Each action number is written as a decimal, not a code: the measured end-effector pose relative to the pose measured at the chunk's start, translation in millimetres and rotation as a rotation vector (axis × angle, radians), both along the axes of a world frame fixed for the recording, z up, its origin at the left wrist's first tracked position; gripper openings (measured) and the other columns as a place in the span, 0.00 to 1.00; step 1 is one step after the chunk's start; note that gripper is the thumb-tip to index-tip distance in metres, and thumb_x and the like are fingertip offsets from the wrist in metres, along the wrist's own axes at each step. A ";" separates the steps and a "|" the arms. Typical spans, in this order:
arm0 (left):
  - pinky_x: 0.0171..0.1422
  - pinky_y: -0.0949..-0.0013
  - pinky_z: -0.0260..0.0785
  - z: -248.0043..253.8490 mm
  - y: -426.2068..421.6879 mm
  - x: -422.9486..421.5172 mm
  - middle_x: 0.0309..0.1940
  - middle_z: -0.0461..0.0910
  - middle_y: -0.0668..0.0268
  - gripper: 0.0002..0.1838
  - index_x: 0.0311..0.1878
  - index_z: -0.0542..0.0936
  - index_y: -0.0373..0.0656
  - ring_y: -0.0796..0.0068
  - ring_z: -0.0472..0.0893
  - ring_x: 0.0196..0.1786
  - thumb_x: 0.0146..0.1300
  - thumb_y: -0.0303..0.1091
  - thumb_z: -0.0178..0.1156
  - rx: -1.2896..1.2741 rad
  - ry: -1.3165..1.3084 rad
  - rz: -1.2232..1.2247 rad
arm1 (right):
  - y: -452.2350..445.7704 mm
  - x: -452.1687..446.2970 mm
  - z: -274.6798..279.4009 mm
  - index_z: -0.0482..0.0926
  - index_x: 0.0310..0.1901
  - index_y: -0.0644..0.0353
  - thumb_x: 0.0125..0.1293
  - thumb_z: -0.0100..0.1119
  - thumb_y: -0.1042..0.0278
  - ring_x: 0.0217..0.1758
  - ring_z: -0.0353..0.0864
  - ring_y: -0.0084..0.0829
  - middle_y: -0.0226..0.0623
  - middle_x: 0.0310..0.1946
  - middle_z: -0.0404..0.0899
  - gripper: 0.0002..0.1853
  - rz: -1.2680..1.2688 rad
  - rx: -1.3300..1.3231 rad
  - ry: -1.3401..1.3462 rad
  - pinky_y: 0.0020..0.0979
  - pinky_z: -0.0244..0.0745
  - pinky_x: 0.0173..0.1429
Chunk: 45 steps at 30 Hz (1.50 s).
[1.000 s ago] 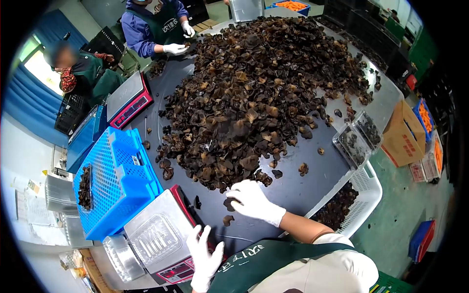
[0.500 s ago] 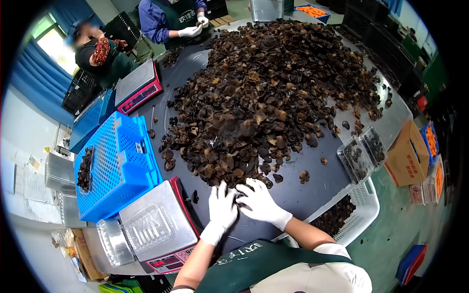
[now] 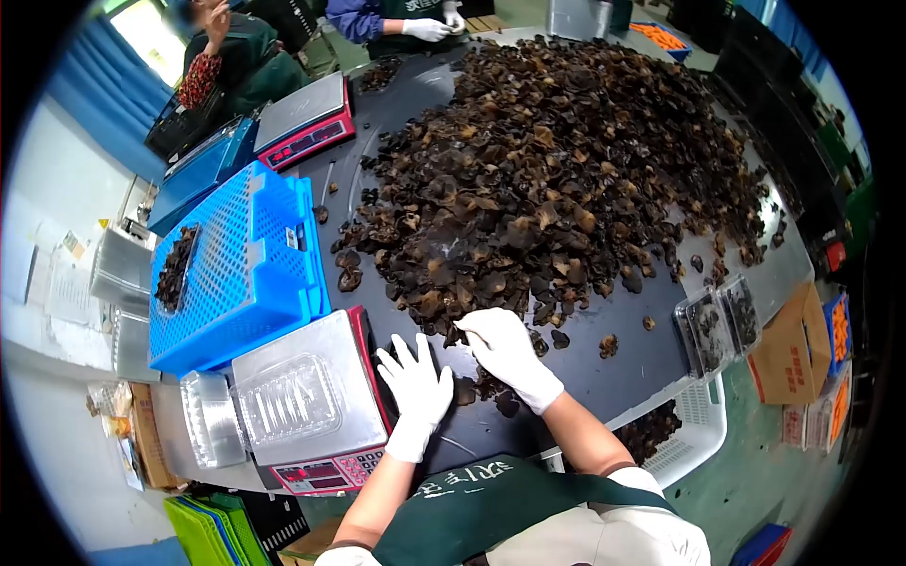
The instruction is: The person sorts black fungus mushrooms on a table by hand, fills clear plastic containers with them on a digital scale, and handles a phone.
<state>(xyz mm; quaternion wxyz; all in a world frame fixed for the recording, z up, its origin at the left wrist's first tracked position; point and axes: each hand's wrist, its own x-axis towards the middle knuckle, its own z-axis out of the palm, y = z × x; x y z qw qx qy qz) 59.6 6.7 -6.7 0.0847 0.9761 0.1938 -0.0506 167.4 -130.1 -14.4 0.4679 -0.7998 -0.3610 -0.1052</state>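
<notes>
A large heap of dark brown wood ear mushrooms (image 3: 547,170) covers much of the grey table (image 3: 604,363). Gloved in white, my left hand (image 3: 418,389) is open with fingers spread, between the near scale and a few loose mushroom pieces (image 3: 505,404). My right hand (image 3: 512,351), also in a white glove, is at the heap's near edge, palm down. Its fingers are bent and pressed together; whatever they grip is hidden. The loose pieces lie between my hands, partly under the right one. A clear plastic clamshell box (image 3: 288,396) sits open on the near scale (image 3: 354,415).
On the left are an upturned blue crate (image 3: 236,274) bearing a box of mushrooms (image 3: 177,269) and a second scale (image 3: 302,113). Filled clear boxes (image 3: 717,325) stand at the right edge, above a white basket (image 3: 703,415). A co-worker's gloved hands (image 3: 436,26) are across the table.
My hands have moved apart. The left has shifted back from the heap and spread its fingers; the right has curled its fingers. Loose mushroom pieces now show between them. The view has shifted.
</notes>
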 end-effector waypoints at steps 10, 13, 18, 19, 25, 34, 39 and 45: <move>0.65 0.45 0.59 -35.0 9.7 13.4 0.64 0.61 0.45 0.44 0.69 0.58 0.34 0.39 0.63 0.63 0.55 0.52 0.61 0.110 0.139 0.115 | 47.8 37.4 -17.4 0.80 0.37 0.51 0.49 0.63 0.59 0.42 0.70 0.35 0.32 0.32 0.76 0.13 -0.226 -0.553 -0.171 0.40 0.60 0.49; 0.57 0.53 0.62 -39.0 8.9 5.9 0.52 0.69 0.49 0.36 0.59 0.68 0.31 0.49 0.68 0.51 0.54 0.49 0.61 0.029 -0.035 -0.003 | 35.5 37.0 -16.6 0.81 0.35 0.49 0.51 0.61 0.59 0.42 0.71 0.35 0.31 0.32 0.77 0.10 -0.165 -0.472 -0.107 0.41 0.58 0.53; 0.57 0.54 0.61 -26.1 -14.1 -19.4 0.48 0.71 0.50 0.31 0.56 0.71 0.32 0.50 0.67 0.50 0.54 0.46 0.61 -0.083 -0.053 -0.284 | 17.3 27.7 -13.7 0.82 0.34 0.49 0.47 0.63 0.62 0.42 0.71 0.32 0.26 0.31 0.78 0.10 -0.150 -0.328 -0.032 0.40 0.56 0.58; 0.57 0.54 0.61 -25.1 -18.2 -25.7 0.48 0.71 0.50 0.31 0.56 0.71 0.33 0.50 0.67 0.50 0.54 0.45 0.62 -0.133 -0.088 -0.312 | 13.8 25.6 -13.1 0.82 0.33 0.49 0.46 0.63 0.63 0.42 0.72 0.30 0.25 0.30 0.77 0.10 -0.160 -0.303 -0.030 0.38 0.55 0.58; 0.57 0.55 0.65 -12.5 -30.3 -47.7 0.52 0.71 0.53 0.31 0.59 0.71 0.38 0.49 0.68 0.50 0.52 0.40 0.65 -0.308 -0.135 -0.378 | -32.6 7.6 10.4 0.81 0.34 0.55 0.46 0.63 0.66 0.36 0.76 0.30 0.27 0.29 0.79 0.11 -0.141 -0.112 0.197 0.34 0.65 0.50; 0.50 0.59 0.70 -5.6 -20.6 -59.4 0.58 0.71 0.55 0.31 0.61 0.71 0.43 0.56 0.76 0.47 0.52 0.39 0.64 -0.446 -0.204 -0.400 | -227.1 -34.9 66.4 0.81 0.40 0.67 0.50 0.66 0.70 0.32 0.74 0.20 0.28 0.27 0.77 0.15 0.229 -0.382 1.116 0.24 0.71 0.41; 0.56 0.59 0.68 3.9 -20.9 -26.1 0.54 0.75 0.58 0.21 0.53 0.78 0.44 0.56 0.75 0.50 0.53 0.31 0.61 -0.392 -0.364 -0.276 | -223.6 -68.3 75.1 0.82 0.39 0.64 0.48 0.68 0.55 0.37 0.80 0.43 0.42 0.32 0.81 0.21 -0.166 -0.596 0.708 0.36 0.74 0.46; 0.64 0.52 0.62 -13.7 -33.2 8.2 0.57 0.72 0.53 0.20 0.52 0.80 0.47 0.44 0.68 0.60 0.53 0.36 0.64 -0.246 -0.385 -0.443 | -141.2 -61.8 31.1 0.82 0.38 0.58 0.56 0.62 0.64 0.38 0.79 0.38 0.36 0.31 0.81 0.10 -0.180 -0.413 0.301 0.34 0.72 0.44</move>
